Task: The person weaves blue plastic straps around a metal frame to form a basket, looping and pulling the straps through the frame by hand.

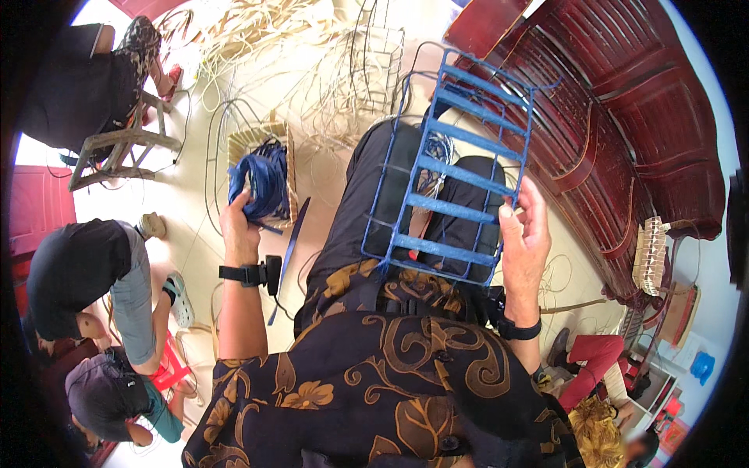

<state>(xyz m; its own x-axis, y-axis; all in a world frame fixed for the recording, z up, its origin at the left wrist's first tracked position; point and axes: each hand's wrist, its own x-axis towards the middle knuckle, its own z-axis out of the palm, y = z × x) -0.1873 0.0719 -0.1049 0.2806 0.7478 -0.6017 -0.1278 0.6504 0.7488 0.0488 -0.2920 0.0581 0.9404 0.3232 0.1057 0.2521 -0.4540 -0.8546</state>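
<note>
– Blue frame (pixel 460 173) over the legs (pixel 347 207) in the head view, right hand (pixel 527 232) pinching its edge. Which step's that?
– Fetching material, I reckon: left hand (pixel 241 228) has its grip on the blue coil (pixel 269 181).
– So what's the next move need?
– Probably a length teased loose without snagging. Coil's sitting in the woven basket (pixel 292 168) on the floor (pixel 191 204); can't make out anything else inside.

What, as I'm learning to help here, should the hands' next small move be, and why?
Probably the left hand should draw out one of the blue strips in the basket: it is at them, while the right hand holds the frame, whose bands have gaps between them.
</note>
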